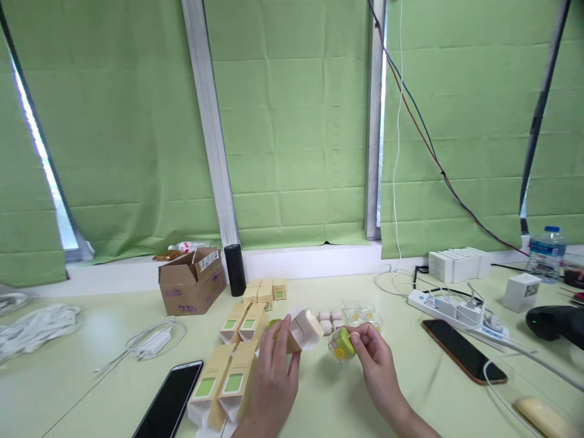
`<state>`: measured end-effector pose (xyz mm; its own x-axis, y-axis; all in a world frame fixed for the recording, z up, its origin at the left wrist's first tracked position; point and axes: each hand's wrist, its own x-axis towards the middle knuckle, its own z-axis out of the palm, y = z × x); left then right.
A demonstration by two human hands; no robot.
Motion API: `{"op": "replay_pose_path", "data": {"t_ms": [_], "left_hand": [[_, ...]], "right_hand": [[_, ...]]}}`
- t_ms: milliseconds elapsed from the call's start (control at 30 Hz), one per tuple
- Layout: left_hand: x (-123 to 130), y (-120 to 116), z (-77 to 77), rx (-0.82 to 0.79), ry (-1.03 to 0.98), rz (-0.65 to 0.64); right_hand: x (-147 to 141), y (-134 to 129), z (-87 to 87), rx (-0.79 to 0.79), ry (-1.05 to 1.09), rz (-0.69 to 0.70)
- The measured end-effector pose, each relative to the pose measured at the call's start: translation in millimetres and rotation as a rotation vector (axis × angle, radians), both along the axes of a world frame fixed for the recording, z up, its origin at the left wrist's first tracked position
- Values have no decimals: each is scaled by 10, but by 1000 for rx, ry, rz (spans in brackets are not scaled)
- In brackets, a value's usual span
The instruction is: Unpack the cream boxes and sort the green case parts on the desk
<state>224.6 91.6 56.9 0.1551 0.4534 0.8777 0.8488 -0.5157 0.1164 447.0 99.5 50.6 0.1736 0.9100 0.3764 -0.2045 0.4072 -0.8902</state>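
Observation:
My left hand (pixel 276 371) is wrapped round a small beige carton (pixel 306 330), whose white open end points right. In my right hand (pixel 371 359) is a small clear jar with green contents (pixel 341 345), pinched between thumb and fingers just right of the carton's opening. Beige cartons with green windows (pixel 233 383) stand in rows left of my left hand, some with open white flaps. Smaller closed beige boxes (pixel 266 293) sit behind them. Beyond my hands are several white-pink round pieces (pixel 330 321) and clear containers with yellow marks (pixel 362 313).
A brown cardboard box (pixel 191 283) and a black cylinder (pixel 235 271) stand at the back left. Phones lie left (pixel 168 401) and right (pixel 463 350). A power strip (pixel 456 313) with cables, white boxes (pixel 458 265) and a water bottle (pixel 546 254) are at the right.

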Motion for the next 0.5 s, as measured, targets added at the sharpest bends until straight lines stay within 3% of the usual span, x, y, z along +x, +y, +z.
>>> {"op": "replay_pose_path", "data": {"t_ms": [267,367,500], "left_hand": [[8,-14,-97,-16,-183,-134],[73,-28,-98,-206,-414,-279],[167,-13,-48,-547,-911,-610]], "right_hand": [[-29,86,-154,-45,-255,27],[-27,87,-168,-47,-417,42],[-19,78,-175,-56,-567,19]]}}
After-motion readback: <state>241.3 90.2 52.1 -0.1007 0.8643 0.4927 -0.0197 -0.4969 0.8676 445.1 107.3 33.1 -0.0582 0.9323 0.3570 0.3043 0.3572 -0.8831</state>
